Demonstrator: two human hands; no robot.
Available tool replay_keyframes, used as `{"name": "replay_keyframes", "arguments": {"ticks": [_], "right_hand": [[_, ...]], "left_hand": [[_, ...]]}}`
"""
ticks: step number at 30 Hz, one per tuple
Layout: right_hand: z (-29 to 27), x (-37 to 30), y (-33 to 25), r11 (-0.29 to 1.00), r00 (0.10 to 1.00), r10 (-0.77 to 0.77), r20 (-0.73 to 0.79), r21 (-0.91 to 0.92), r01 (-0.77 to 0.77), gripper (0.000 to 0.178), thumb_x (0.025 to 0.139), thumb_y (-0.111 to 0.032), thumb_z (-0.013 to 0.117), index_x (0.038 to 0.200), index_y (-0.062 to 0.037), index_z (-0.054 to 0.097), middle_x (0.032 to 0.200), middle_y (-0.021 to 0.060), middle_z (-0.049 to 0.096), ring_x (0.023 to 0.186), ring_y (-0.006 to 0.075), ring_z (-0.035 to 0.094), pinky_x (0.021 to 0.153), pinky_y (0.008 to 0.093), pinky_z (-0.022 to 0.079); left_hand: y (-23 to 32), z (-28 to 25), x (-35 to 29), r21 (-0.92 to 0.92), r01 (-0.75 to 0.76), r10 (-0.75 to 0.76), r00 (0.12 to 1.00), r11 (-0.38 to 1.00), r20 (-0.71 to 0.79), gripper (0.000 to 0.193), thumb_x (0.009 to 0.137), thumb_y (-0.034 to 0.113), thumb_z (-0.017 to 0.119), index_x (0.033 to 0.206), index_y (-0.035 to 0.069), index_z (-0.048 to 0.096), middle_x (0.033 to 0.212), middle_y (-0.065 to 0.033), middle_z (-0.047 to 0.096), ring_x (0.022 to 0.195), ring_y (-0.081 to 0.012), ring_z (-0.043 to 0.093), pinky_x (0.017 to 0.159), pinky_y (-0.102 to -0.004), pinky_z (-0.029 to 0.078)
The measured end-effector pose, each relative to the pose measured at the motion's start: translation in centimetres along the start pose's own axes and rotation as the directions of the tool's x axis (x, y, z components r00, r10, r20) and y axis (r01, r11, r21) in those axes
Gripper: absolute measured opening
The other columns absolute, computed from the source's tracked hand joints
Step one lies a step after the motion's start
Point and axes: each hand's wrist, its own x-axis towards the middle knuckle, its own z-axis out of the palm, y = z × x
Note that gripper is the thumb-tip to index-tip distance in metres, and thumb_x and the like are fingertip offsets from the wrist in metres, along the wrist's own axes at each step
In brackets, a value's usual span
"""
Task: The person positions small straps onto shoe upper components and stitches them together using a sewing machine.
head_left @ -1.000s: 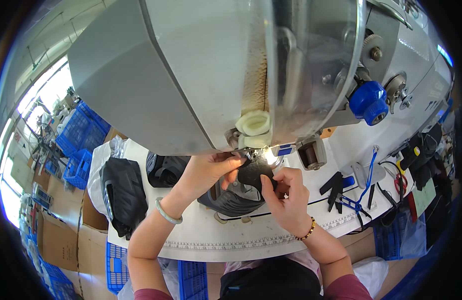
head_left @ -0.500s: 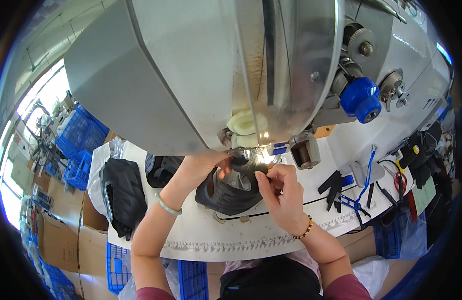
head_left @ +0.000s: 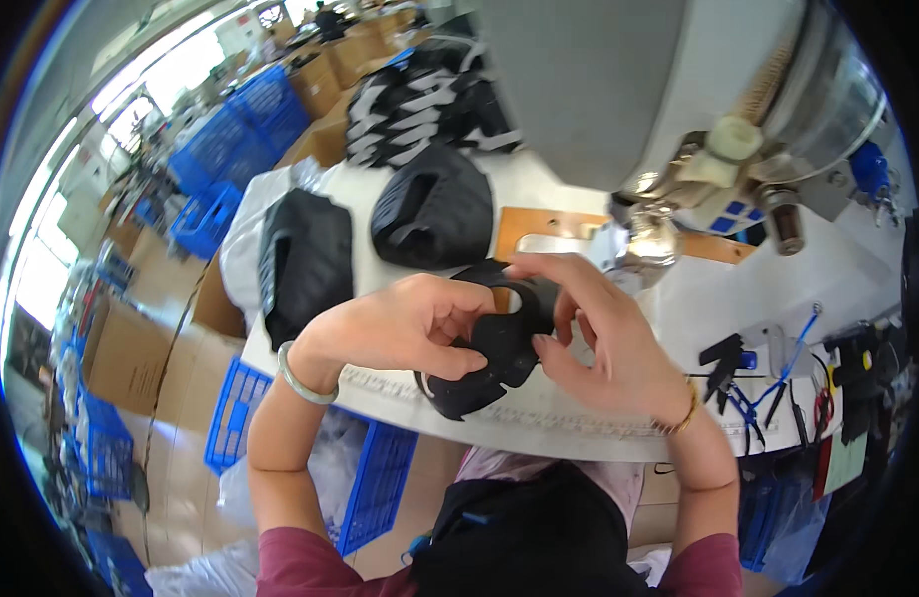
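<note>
The left hand (head_left: pixel 405 320) and right hand (head_left: pixel 611 333) gripped opposite sides of one black piece (head_left: pixel 499 348), over the white table (head_left: pixel 364 274) before the sewing machine (head_left: pixel 599 80); its long axis slanted from upper right to lower left, notched end toward the wearer. Two other black pieces (head_left: pixel 444 214) lay leftward. One ruled scale (head_left: pixel 380 381) bore figures too small to read.

Head view, 1 wide fisheye: looked down from head height, close above left hand (head_left: pixel 409 326), right hand (head_left: pixel 607 348) and worktop (head_left: pixel 569 440); floor (head_left: pixel 181 488) lay farther off, leftward.
</note>
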Motion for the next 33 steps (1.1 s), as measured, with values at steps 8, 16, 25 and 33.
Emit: {"name": "replay_keyframes", "arguments": {"ticks": [8,16,25,33], "right_hand": [[2.9,4.6,0.4,0.945,0.858,0.228,0.461,0.106,-0.308,0.017,0.082,-0.016,0.064,0.084,0.0004,0.060,0.058,-0.0052,0.045,0.053,0.0008,0.037,0.046,0.0196,0.029],[4.3,4.0,-1.0,0.978,0.882,0.155,0.445,0.058,-0.201,0.019,0.079,-0.016,0.065,0.089,-0.0004,0.061,0.062,-0.0012,0.049,0.052,0.0036,0.042,0.047,0.0209,0.033],[5.2,2.7,-2.3,0.883,0.940,-0.309,0.145,-0.324,0.340,0.017,0.072,-0.015,0.068,0.088,-0.0109,0.064,0.086,0.0019,0.054,0.062,0.0137,0.052,0.054,0.0230,0.042],[4.7,0.3,0.2,0.322,0.557,-0.765,0.323,-0.557,0.765,0.033,0.058,-0.004,0.071,0.091,-0.0089,0.069,0.079,-0.0026,0.041,0.056,0.0080,0.042,0.043,0.0218,0.032]], "left_hand": [[-6.0,4.2,-7.6,0.715,-0.040,0.711,0.153,0.698,-0.686,0.014,0.076,-0.001,0.061,0.090,-0.002,0.057,0.077,-0.0087,0.060,0.064,-0.0125,0.058,0.057,-0.0237,0.046],[-10.0,10.3,-3.7,-0.548,-0.712,0.031,0.622,0.439,-0.782,0.022,0.091,0.011,0.049,0.096,-0.008,0.059,0.087,-0.0137,0.062,0.069,-0.0161,0.062,0.052,-0.0242,0.050],[-8.7,9.6,-1.4,-0.245,-0.702,0.137,0.440,0.669,-0.887,0.016,0.088,0.004,0.055,0.096,-0.008,0.060,0.080,-0.0096,0.065,0.066,-0.0141,0.063,0.060,-0.0215,0.050],[-8.8,9.7,-0.4,-0.100,-0.695,0.219,0.355,0.712,-0.909,0.016,0.089,0.004,0.053,0.097,-0.009,0.061,0.082,-0.0105,0.066,0.075,-0.0140,0.063,0.066,-0.0224,0.050]]}}
